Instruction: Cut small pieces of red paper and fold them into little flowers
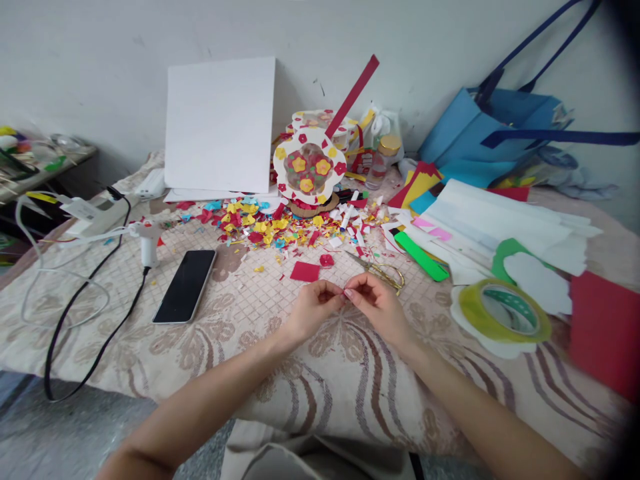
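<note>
Both hands are working low-centre over the cloth-covered counter (350, 387). Left hand (313, 310) and right hand (377, 303) are meeting fingertip to fingertip, each grip pinching shut on the same tiny red paper bit (345, 292). The bit is sitting between thumbs and forefingers, just above the cloth and mostly hidden, so I can't tell its shape.

Just beyond the hands, a red paper square (305, 271) and a small red paper flower (327, 260) are lying side by side. Gold-handled scissors (383, 270) are lying just beyond the right hand. A yellow-green tape roll (505, 312) is sitting well to the right, and a black phone (185, 285) is lying face up to the left, with a white glue gun (147, 240) standing behind it.

Farther back, a pile of coloured paper scraps (270, 223) is spreading across the cloth. Behind it, a white flower-decorated disc (309, 165) is standing upright, and a white board (220, 127) is leaning on the wall. A blue bag (490, 133) is sitting far right.
</note>
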`<state>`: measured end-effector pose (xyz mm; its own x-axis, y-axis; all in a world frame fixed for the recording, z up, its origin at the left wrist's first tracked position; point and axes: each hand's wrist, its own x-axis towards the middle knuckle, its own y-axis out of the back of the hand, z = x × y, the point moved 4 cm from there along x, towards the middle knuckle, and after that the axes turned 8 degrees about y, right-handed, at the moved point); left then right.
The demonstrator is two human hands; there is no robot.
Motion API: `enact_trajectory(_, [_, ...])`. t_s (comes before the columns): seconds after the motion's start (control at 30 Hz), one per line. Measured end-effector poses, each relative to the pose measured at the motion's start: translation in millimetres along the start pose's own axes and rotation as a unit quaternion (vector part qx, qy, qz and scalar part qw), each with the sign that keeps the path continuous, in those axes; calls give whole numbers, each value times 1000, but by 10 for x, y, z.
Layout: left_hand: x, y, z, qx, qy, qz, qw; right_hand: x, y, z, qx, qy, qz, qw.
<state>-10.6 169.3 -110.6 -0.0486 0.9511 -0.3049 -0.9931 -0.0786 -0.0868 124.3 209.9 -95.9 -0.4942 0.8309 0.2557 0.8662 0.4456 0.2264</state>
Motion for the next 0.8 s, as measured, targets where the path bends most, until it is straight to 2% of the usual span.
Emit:
enact_trajectory(0.27, [2, 8, -13, 33, -23, 13, 999, -19, -14, -9, -33, -3, 7, 999])
enact_trajectory(0.5, [16, 23, -52, 29, -9, 11, 999, -25, -34, -9, -44, 7, 12, 999])
enact_trajectory(0.67, [22, 15, -52, -20, 10, 7, 1000, 8, -36, 14, -2, -22, 19, 1000])
enact_trajectory(0.8, [0, 0, -20, -20, 3, 8, 1000, 15, -63, 30, 23, -39, -11, 999])
